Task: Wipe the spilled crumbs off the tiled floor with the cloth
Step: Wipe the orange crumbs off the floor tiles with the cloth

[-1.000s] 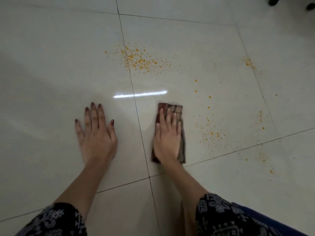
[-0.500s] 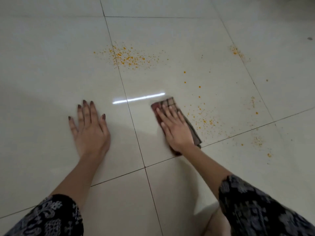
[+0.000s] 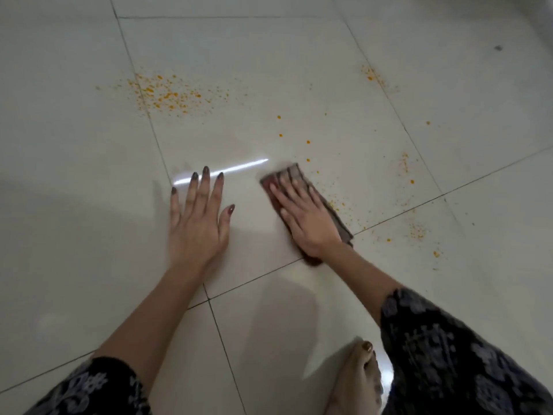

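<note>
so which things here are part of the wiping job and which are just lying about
Job: cloth, pressed flat under the right hand; orange crumbs, scattered in patches; tiled floor.
Just there: left hand, flat on the floor; bare foot; dark speck far right; streak of reflected light.

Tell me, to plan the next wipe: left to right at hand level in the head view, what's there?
Left hand → cloth under the right hand → crumbs beside the cloth → crumb cluster beyond the grout line.
</note>
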